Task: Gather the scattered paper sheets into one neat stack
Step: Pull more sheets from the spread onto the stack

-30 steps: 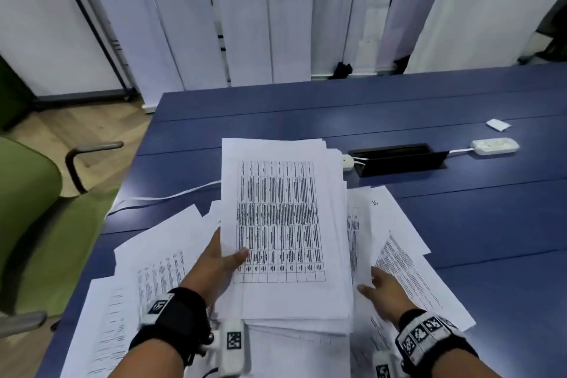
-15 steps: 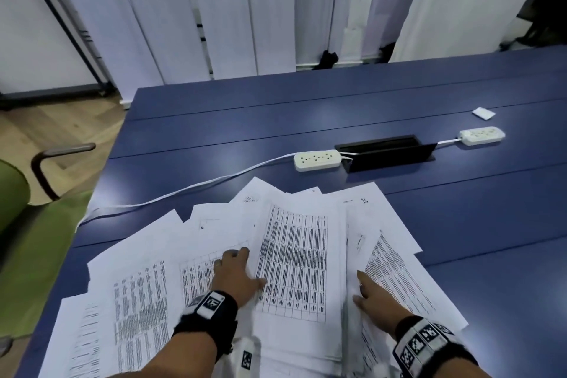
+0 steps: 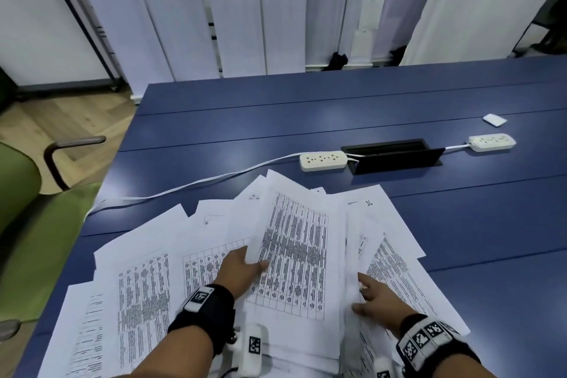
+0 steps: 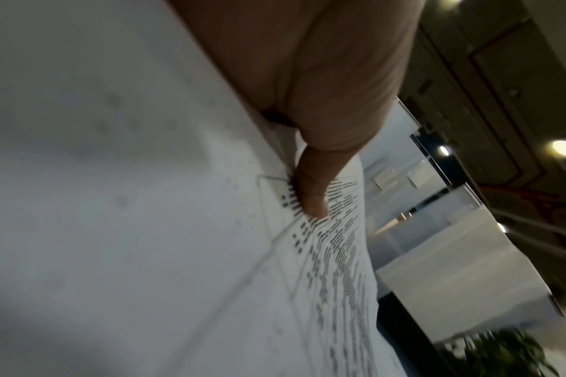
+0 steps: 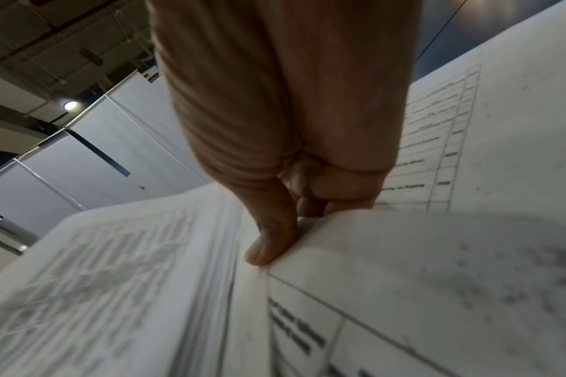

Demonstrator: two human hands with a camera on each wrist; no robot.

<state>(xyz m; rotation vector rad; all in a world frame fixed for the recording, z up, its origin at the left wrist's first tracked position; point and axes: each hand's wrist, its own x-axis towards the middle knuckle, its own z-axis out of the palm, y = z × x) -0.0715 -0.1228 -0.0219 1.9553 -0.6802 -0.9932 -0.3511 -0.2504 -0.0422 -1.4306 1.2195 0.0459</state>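
Observation:
White printed paper sheets (image 3: 144, 285) lie fanned out over the near part of the blue table (image 3: 306, 107). A thicker bundle of sheets (image 3: 294, 258) with a printed grid on top sits in the middle, its left edge raised. My left hand (image 3: 251, 264) grips that left edge, thumb (image 4: 310, 193) on the printed top page (image 4: 333, 255) and fingers hidden beneath. My right hand (image 3: 360, 294) is at the bundle's right edge. Its thumb (image 5: 268, 242) presses into the sheet edges (image 5: 211, 280) and its fingers (image 5: 310, 188) curl behind a loose sheet (image 5: 436, 255).
Beyond the papers lie a white power strip (image 3: 323, 161) with its cable (image 3: 184, 187), a black cable box (image 3: 395, 159) and a second strip (image 3: 492, 143). A small white item (image 3: 494, 120) sits far right. A green chair (image 3: 27, 209) stands left of the table.
The bundle stood upright in my left hand a second ago and hid the near power strip. It then came down onto the pile. Now its left edge is raised, with both hands at its sides.

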